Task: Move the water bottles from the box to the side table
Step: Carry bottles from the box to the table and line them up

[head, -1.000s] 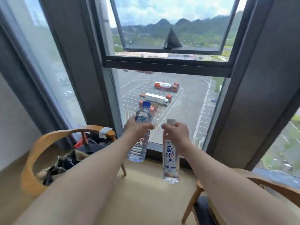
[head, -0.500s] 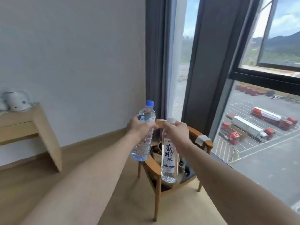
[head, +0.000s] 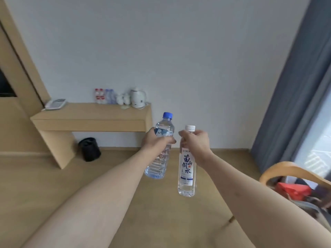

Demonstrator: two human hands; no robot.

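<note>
Single head-worn view, wide-angle, facing forward and slightly down over outstretched arms toward far wall (head: 179, 51); wooden worktop (head: 89, 111) well ahead, left.

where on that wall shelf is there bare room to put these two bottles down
The side table shows a bare stretch along its front edge and middle, between the phone at its left end and the kettle at its right. The back is crowded: small bottles and cups beside the kettle.

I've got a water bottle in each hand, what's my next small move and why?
Probably step toward the wooden side table by the wall: the left hand grips the blue-capped bottle, the right hand the white-capped bottle, both in mid-air short of it.
</note>
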